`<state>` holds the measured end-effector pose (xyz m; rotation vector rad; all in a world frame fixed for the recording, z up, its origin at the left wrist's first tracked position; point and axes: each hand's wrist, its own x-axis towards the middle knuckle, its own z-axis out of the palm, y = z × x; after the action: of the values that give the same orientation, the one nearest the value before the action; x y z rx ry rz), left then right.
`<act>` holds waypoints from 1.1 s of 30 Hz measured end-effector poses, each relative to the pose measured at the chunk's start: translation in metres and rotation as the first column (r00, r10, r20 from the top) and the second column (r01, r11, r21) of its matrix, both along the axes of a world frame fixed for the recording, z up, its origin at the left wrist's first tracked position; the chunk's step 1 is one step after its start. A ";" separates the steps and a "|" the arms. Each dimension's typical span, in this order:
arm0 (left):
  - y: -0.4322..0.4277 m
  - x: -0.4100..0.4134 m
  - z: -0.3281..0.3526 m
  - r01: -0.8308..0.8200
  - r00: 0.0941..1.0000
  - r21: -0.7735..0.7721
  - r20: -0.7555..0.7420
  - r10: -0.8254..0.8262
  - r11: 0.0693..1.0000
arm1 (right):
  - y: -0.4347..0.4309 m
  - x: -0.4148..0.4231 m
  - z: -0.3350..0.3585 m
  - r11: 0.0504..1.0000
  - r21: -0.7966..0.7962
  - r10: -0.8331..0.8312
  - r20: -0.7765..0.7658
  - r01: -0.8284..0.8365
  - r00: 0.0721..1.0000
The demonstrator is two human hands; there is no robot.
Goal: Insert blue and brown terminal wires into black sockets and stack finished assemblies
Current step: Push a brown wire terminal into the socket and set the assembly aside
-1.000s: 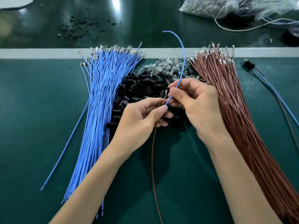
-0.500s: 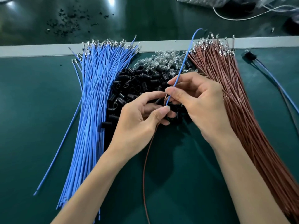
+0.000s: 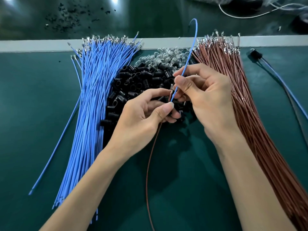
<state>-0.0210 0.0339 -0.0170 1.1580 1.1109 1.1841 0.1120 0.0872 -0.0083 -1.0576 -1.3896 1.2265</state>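
Held blue wire [image 3: 188, 54]: half a second ago its free end leaned straight toward the terminals of the brown bundle; now it stands more upright and its tip hooks over to the left. The hands meet over the same spot as before.
Right hand [image 3: 206, 100]: thumb and forefinger are curled and pinch the held blue wire low on its length; the other fingers are folded beneath.
Left hand [image 3: 141, 119]: thumb and forefinger are closed in a pinch just below the right hand's grip. The held brown wire [image 3: 147, 177] comes out under this hand and hangs in a long curve toward the viewer.
Terminal [image 3: 171, 88]: a small metal end shows between the two hands. Whether a socket sits in the left fingers cannot be told.
Black sockets [image 3: 131, 80]: a loose pile directly under and behind both hands.
Clear bulbs [image 3: 165, 55]: heaped at the far edge of the socket pile.
Blue wire bundle [image 3: 95, 100]: fanned out left of the sockets, metal ends pointing away.
Brown wire bundle [image 3: 246, 110]: fanned out right of the sockets, passing under the right forearm.
Finished assembly [image 3: 255, 54]: one black socket with blue wire trailing, lying right of the brown bundle.
Stray blue wire [image 3: 56, 144]: lies alone, left of the blue bundle.
Green mat [image 3: 33, 114]: carries all of this.
Grey strip [image 3: 33, 45]: crosses the mat behind the wire ends.
Black crumbs [image 3: 70, 20]: scattered beyond the strip, far left.
White cable [image 3: 241, 16]: looped at far right.
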 end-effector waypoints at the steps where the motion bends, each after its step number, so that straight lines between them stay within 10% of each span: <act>1: 0.000 0.000 0.000 0.004 1.000 0.000 0.002 -0.004 1.000 | 0.000 0.000 0.000 1.000 0.000 -0.001 0.005 0.001 1.000; 16: 0.001 0.001 0.001 -0.024 0.997 -0.036 0.071 0.026 0.999 | -0.003 0.006 0.000 0.990 0.030 0.134 0.054 -0.136 0.989; 22: 0.002 0.001 0.000 -0.076 0.991 -0.053 0.106 0.082 0.996 | -0.006 0.010 0.003 0.967 -0.213 0.141 -0.003 -0.139 0.990; 26: 0.002 0.000 0.000 -0.184 0.974 -0.053 0.127 0.189 0.982 | -0.024 0.008 0.003 0.962 -0.249 0.184 0.270 -0.116 0.945; 33: -0.001 0.003 0.005 -0.247 0.955 -0.058 0.154 0.254 0.967 | -0.044 -0.006 -0.002 0.977 -0.198 0.130 0.276 -0.075 0.952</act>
<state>-0.0179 0.0333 -0.0117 0.8927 1.1751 1.4192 0.1058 0.0436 -0.0101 -1.3510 -1.5909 1.3374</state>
